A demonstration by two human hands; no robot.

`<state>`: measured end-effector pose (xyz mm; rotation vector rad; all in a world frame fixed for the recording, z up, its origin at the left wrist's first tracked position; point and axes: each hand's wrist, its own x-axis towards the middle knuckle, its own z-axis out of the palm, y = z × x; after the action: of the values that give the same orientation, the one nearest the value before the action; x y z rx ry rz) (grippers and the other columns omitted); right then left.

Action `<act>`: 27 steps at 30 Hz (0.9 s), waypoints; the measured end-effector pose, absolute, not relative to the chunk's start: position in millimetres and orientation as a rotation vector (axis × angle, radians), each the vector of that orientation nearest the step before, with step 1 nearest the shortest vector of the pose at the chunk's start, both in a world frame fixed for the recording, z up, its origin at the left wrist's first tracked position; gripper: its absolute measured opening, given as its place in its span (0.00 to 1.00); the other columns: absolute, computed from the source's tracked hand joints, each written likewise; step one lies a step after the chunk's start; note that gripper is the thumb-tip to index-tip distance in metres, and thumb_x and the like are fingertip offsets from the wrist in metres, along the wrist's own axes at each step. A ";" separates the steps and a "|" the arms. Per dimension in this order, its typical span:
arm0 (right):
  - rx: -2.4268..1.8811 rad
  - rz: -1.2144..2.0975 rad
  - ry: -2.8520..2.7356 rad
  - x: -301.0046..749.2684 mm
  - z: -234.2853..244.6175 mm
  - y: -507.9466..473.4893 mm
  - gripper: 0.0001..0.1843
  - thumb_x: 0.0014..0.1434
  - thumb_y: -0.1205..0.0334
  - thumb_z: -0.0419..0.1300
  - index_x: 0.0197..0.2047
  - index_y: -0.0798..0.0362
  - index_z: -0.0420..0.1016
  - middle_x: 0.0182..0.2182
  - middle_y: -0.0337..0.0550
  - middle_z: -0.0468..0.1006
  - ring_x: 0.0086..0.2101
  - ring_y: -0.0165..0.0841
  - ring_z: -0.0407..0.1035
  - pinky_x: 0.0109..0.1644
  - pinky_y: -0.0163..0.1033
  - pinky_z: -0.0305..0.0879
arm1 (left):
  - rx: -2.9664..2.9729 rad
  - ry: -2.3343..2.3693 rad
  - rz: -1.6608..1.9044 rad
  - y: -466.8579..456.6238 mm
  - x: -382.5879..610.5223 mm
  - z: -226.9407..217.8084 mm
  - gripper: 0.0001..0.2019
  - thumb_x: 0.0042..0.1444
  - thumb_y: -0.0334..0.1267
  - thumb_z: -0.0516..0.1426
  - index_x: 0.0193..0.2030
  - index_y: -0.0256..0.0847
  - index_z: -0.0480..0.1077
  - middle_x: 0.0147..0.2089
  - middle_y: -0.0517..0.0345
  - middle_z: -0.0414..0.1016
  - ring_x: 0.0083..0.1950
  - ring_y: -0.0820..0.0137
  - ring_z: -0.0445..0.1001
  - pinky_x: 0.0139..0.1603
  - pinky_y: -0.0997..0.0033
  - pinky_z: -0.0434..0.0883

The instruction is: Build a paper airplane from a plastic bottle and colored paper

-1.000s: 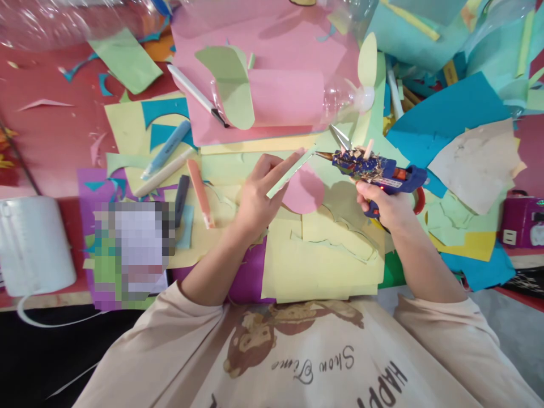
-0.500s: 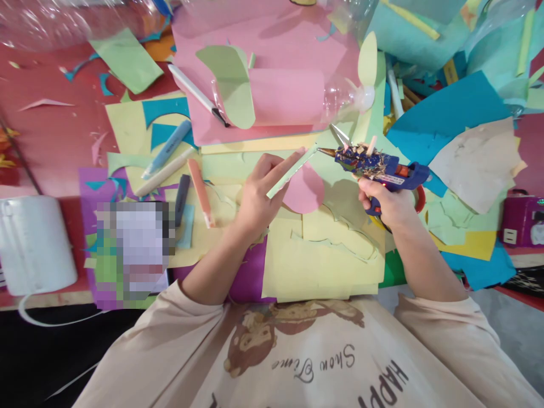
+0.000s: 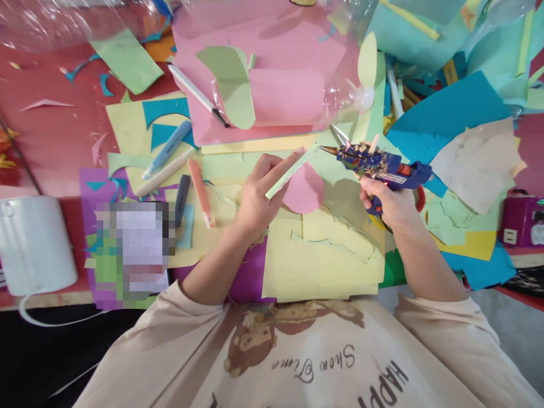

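Note:
My left hand (image 3: 255,198) is closed on a narrow light-green paper strip (image 3: 293,170), with a pink paper circle (image 3: 304,192) behind it. My right hand (image 3: 389,204) grips a blue glue gun (image 3: 378,164) crusted with scraps. Its nozzle points left at the strip's upper end, a small gap away. Beyond both hands lies a clear plastic bottle (image 3: 293,96) wrapped in pink paper, with pale green paper fins.
Coloured paper sheets and offcuts cover the red table (image 3: 51,136). Several markers (image 3: 168,150) and a pen (image 3: 198,93) lie left of my hand. A white tub (image 3: 36,243) stands at the left edge, a purple box (image 3: 527,221) at the right.
The glue gun has shifted slightly right and up, its nozzle a little farther from the strip's end. My left hand and the strip have stayed put.

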<state>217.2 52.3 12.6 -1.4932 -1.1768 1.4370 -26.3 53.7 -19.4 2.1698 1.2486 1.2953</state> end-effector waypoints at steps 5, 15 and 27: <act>-1.497 1.421 -1.181 217.3 13.8 51.7 0.16 0.49 0.50 0.68 0.21 0.50 0.70 0.15 0.33 0.68 0.16 0.25 0.60 0.19 0.34 0.57 | 2.142 1.239 1.284 52.7 -26.3 -19.2 0.19 0.67 0.36 0.49 0.64 0.54 0.63 0.37 0.60 0.65 0.37 0.76 0.68 0.38 0.76 0.69; -1.457 1.412 -1.238 216.5 15.9 49.8 0.18 0.48 0.43 0.66 0.24 0.49 0.74 0.20 0.38 0.73 0.18 0.28 0.60 0.22 0.38 0.59 | 1.952 1.285 1.310 55.4 -24.9 -16.1 0.18 0.67 0.45 0.48 0.59 0.52 0.68 0.34 0.58 0.67 0.34 0.73 0.69 0.35 0.72 0.70; -1.475 1.404 -1.287 216.4 14.5 47.8 0.15 0.51 0.49 0.66 0.22 0.50 0.73 0.17 0.36 0.70 0.17 0.26 0.59 0.22 0.37 0.57 | 1.975 1.284 1.291 54.6 -23.8 -17.8 0.17 0.67 0.45 0.48 0.58 0.49 0.69 0.35 0.58 0.68 0.34 0.75 0.68 0.36 0.74 0.68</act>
<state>216.4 47.8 14.5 -1.4746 -1.2866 1.4040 -23.8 54.6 -17.8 1.9748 1.2844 1.2908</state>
